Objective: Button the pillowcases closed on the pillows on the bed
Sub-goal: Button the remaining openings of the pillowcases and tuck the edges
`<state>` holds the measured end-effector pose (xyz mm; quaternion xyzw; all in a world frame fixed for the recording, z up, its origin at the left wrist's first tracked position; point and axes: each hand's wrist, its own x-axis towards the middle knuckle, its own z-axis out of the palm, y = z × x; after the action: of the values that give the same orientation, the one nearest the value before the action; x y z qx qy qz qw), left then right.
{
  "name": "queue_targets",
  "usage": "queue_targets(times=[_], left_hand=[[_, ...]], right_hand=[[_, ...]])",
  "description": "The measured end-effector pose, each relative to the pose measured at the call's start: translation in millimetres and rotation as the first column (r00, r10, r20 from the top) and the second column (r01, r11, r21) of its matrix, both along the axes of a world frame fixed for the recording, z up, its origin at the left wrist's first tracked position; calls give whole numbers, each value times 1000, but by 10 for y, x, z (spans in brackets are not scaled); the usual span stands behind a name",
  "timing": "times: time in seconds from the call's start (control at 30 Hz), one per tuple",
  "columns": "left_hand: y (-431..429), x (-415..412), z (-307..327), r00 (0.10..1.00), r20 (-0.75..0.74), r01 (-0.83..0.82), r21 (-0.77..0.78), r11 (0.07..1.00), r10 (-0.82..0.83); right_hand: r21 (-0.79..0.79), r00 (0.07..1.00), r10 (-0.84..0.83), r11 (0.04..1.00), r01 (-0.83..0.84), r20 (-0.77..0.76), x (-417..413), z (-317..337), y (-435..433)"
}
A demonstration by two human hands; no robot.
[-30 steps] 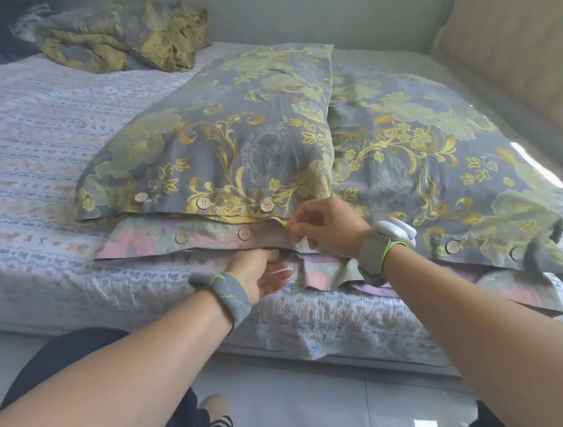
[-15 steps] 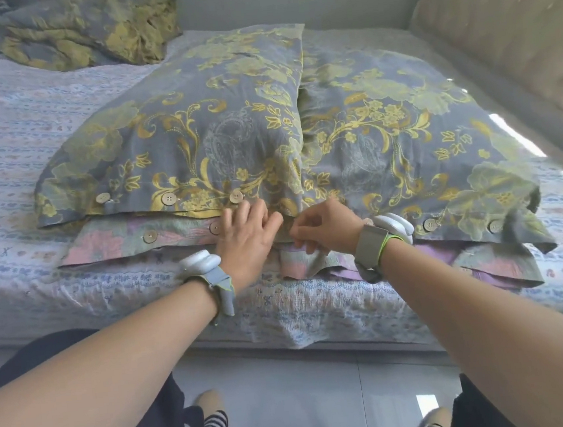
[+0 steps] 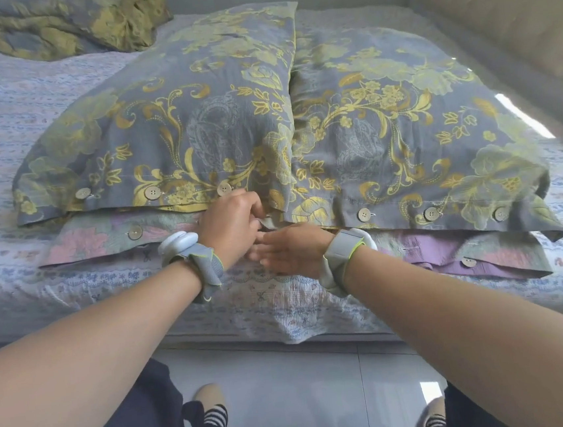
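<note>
Two grey pillows with yellow flowers lie side by side, the left pillow (image 3: 175, 120) and the right pillow (image 3: 402, 126), each on top of a pastel pillow (image 3: 100, 236). Round buttons (image 3: 152, 192) run along their near edges. My left hand (image 3: 231, 226) curls over the near edge of the lower left pillowcase, pinching its fabric where the pillows meet. My right hand (image 3: 292, 252) lies just below it, palm turned up, fingers under the same edge. The button they work on is hidden by the hands.
The bed (image 3: 17, 128) has a pale patterned sheet. A crumpled matching cover (image 3: 76, 23) lies at the far left. A padded headboard (image 3: 501, 13) rises on the right. Below the bed edge are a tiled floor (image 3: 308, 400) and my feet.
My left hand has moved right onto the pillowcase edge and curled over it. My right hand has dropped lower and turned palm up beneath it. The view has shifted closer.
</note>
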<state>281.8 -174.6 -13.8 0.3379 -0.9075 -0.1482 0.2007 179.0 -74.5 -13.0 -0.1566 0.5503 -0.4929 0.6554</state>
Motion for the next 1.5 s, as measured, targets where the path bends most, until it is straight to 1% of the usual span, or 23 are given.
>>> queue_targets(times=[0.07, 0.13, 0.23, 0.3, 0.37, 0.43, 0.53, 0.7, 0.77, 0.87, 0.97, 1.07, 1.2, 1.27, 1.33, 1.43, 1.5], left_hand=[[-43, -6, 36, 997, 67, 33, 21, 999, -34], [-74, -1, 84, 990, 128, 64, 23, 998, -67], [-107, 5, 135, 987, 151, 54, 39, 998, -60], [-106, 14, 165, 996, 92, 19, 13, 1000, -20], [-86, 32, 194, 1000, -13, -6, -29, 1000, 6], [-51, 41, 220, 996, -84, 2, -46, 999, -6], [-29, 48, 219, 993, -102, 54, -21, 998, -55], [-49, 8, 177, 992, 59, 117, -123, 985, -111], [-65, -7, 169, 991, 79, 120, -153, 981, -109], [-89, -24, 155, 993, 58, 110, -160, 981, -102], [-92, -41, 129, 992, 35, 127, -128, 983, -124], [-86, -70, 105, 988, 49, 154, -115, 981, -149], [-72, -109, 95, 989, 63, 141, -136, 981, -134], [-51, -135, 89, 991, 55, 131, -141, 981, -124], [-43, -153, 91, 993, 54, 114, -140, 984, -107], [-41, -171, 123, 994, 58, 96, -99, 990, -91], [-47, -181, 149, 993, 69, 103, -72, 992, -98]], right_hand=[[1, 988, -114, 993, 115, 106, 46, -70, -31], [-1, 966, -183, 982, 187, 180, 59, -121, -48], [17, 923, -286, 957, 291, 256, 44, -191, -90], [33, 897, -345, 936, 350, 275, 40, -227, -113], [32, 883, -364, 928, 371, 296, 44, -244, -130], [31, 868, -371, 923, 383, 331, 46, -262, -145], [21, 852, -393, 911, 412, 346, 68, -282, -184], [43, 881, -371, 926, 375, 294, 88, -268, -201], [68, 908, -335, 942, 328, 250, 81, -226, -183], [103, 940, -282, 959, 266, 194, 78, -170, -138], [93, 913, -359, 933, 348, 192, 96, -159, -108], [32, 867, -449, 891, 454, 217, 86, -150, -101], [49, 839, -509, 859, 510, 193, 62, -199, -70], [23, 836, -518, 852, 523, 178, 69, -215, -64], [-8, 854, -503, 861, 508, 132, 85, -236, -83], [-32, 877, -481, 876, 481, -14, 74, -268, -99], [-37, 875, -479, 878, 477, -66, 66, -268, -101]])
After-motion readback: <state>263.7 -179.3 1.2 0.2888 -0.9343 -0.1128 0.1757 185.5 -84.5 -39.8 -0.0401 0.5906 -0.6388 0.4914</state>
